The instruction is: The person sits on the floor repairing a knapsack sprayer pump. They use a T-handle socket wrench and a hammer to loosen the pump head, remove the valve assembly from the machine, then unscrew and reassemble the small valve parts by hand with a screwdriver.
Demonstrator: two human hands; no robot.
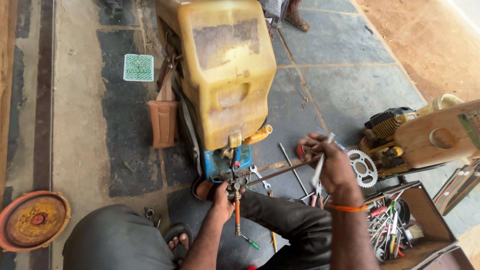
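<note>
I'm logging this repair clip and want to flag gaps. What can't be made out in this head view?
- The fitting under the left hand: the hand's fingers cover it.
- The pliers' jaws in the right hand: hidden by the hand.
- The toolbox contents: too small and jumbled to tell apart.
- The second yellow tank: cut off by the right edge.
- The person standing beyond the yellow tank: only a sandalled foot shows.

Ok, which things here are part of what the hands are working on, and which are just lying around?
In use:
- left hand on the small metal valve fitting
- right hand gripping grey pliers
- long thin metal rod
- big yellow plastic tank

Lying about:
- steel toothed sprocket
- wooden box of hand tools
- round rusty red disc
- green square card
</note>
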